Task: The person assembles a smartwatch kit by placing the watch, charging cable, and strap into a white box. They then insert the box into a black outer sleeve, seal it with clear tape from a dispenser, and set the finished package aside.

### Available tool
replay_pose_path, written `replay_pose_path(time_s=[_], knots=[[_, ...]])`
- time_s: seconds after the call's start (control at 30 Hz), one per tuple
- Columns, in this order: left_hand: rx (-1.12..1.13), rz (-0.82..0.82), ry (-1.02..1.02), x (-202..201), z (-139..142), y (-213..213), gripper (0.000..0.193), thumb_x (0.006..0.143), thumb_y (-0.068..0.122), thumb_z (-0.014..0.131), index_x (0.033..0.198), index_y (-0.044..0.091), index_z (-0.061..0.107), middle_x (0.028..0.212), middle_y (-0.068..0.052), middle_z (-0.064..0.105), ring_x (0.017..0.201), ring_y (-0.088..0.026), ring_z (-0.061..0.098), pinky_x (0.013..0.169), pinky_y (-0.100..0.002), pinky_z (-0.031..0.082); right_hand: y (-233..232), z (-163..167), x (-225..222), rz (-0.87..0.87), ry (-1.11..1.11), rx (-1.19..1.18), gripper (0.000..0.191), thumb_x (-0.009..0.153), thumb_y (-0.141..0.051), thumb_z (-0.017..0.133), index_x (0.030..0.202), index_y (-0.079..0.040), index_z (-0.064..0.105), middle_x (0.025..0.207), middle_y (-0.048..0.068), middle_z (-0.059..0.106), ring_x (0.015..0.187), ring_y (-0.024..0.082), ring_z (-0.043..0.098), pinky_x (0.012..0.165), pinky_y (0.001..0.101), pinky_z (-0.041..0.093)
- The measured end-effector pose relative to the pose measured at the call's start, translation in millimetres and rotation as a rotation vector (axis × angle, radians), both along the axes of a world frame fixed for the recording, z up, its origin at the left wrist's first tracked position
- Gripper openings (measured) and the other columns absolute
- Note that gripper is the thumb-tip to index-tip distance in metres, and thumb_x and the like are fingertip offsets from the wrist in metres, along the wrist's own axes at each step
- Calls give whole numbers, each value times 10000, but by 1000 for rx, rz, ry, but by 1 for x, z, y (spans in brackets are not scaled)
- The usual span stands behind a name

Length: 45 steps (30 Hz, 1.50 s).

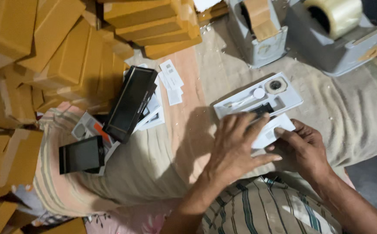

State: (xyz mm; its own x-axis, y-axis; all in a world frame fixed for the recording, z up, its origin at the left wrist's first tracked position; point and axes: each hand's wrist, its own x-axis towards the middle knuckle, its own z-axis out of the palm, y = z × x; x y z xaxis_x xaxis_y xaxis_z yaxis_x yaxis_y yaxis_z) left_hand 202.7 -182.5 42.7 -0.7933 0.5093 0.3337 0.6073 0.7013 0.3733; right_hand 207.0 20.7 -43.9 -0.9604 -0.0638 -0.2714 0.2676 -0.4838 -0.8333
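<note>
We're looking down into a home packing spot, work done right on a cloth-covered bed or floor mat (353, 112). Left of the mat, flat brown cardboard boxes (58, 52) pile up high. At its far edge, two grey tape dispensers (340, 47) stand side by side.

We found open beige cloth (361, 117) right of the white moulded plastic tray (290, 102); two grey metal tape dispensers (340, 43) blocked beyond, stacked brown cardboard boxes (63, 56) crowded left.
</note>
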Motion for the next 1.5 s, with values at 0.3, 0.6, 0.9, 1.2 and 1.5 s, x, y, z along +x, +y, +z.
replay_pose_path(time_s=[0.3, 0.6, 0.9, 1.2, 1.5], knots=[[21, -7, -63, 12, -23, -7, 829, 817, 159, 805, 1558, 32, 454, 1344, -159, 559, 1212, -305, 595, 1048, -405, 527, -14, 14, 7, -34, -31, 63, 151, 997, -112, 639, 990, 33, 682, 864, 109, 730, 724, 156, 677, 699, 304, 565], [104, -5, -39, -17, -36, -18, 801, 859, 333, 817, 1536, 74, 476, 1162, -118, 596, 1028, -266, 601, 901, -401, 542, -12, 15, -3, -35, -19, 34, 155, 1023, -106, 620, 1008, 40, 666, 860, 129, 721, 736, 188, 683, 694, 318, 571], [-19, 164, 58, -73, -40, -15, 603, 866, 293, 795, 1397, 74, 611, 1158, -102, 596, 1102, -304, 524, 977, -470, 422, -1, 5, -5, 15, 108, 107, 180, 1033, -96, 565, 1108, 53, 634, 946, 142, 707, 770, 206, 697, 675, 332, 587], [19, 152, 26, -63, -43, -16, 620, 911, 411, 750, 1416, 83, 603, 1330, -134, 531, 1214, -338, 484, 1073, -502, 400, 0, -12, -3, 48, 148, 232, 193, 1026, -105, 575, 1109, 60, 634, 925, 137, 716, 767, 200, 709, 666, 328, 590], [-128, 34, 71, -55, -47, 2, 815, 880, 506, 717, 1573, 274, 356, 1643, -192, 262, 1524, -433, 224, 1210, -662, 175, 9, -12, -1, 88, 219, 58, 206, 1017, -108, 574, 1116, 51, 659, 930, 138, 731, 793, 193, 718, 677, 331, 597]])
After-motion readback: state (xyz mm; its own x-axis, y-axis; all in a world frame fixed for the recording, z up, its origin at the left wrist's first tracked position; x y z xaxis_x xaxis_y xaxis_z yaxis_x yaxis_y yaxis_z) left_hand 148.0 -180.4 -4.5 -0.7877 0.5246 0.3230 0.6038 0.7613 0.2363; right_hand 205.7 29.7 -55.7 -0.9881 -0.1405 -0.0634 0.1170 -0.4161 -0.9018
